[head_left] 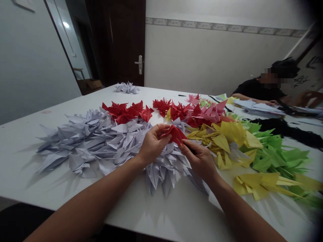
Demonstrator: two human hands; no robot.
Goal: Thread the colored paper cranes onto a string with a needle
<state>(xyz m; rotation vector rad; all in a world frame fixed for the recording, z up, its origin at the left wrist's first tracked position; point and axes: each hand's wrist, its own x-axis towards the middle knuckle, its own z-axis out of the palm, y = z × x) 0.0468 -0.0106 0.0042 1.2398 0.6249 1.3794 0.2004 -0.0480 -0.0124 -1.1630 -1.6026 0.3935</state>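
A red origami crane (174, 134) is held between my two hands, above the heap of pale folded paper cranes. My left hand (154, 141) pinches its left side with thumb and fingers. At its lower right corner, my right hand (198, 156) grips the paper between thumb and forefinger. Beneath and left of my hands spread the white paper cranes (106, 144). Behind them lie red cranes (123, 111), and a pink crane (212, 112) sits further right. Yellow cranes (227, 137) lie just right of my right hand.
Green cranes (277, 151) cover the table's (22, 134) right side, near a bundle of black cord (290, 131). A small white pile (127, 88) stands at the far end. Across the table, a person in black (259, 87) sits behind stacked papers (257, 107). A dark door (121, 43) is behind.
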